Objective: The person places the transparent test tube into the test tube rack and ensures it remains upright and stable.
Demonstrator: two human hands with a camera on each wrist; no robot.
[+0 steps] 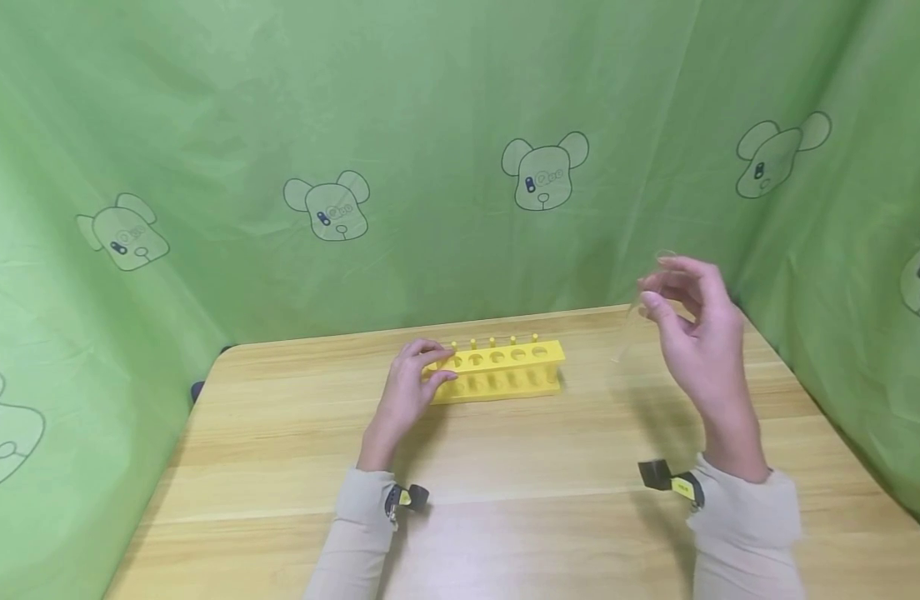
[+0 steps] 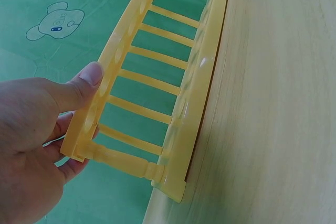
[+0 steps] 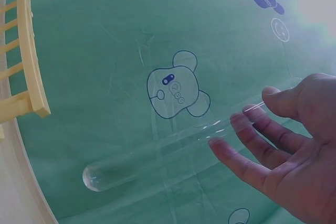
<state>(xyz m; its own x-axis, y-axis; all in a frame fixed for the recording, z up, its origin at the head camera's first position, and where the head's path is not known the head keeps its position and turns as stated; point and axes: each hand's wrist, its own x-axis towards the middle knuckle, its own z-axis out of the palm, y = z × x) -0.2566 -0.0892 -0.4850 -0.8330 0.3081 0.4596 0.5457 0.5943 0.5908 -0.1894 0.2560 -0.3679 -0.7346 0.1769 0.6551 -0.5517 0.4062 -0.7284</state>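
A yellow test tube rack stands upright on the wooden table, with a row of round holes in its top bar and pegs along the back. My left hand grips the left end of its top bar; in the left wrist view the thumb lies on the bar with fingers beneath. To the right of the rack and above the table, my right hand pinches a clear glass test tube near its upper end. The tube's rounded end points down and towards the rack. No tube shows in the rack's holes.
The light wooden table reaches back to a green curtain printed with bear heads. The curtain also hangs on the left and right sides. Each wrist wears a small black camera on a strap.
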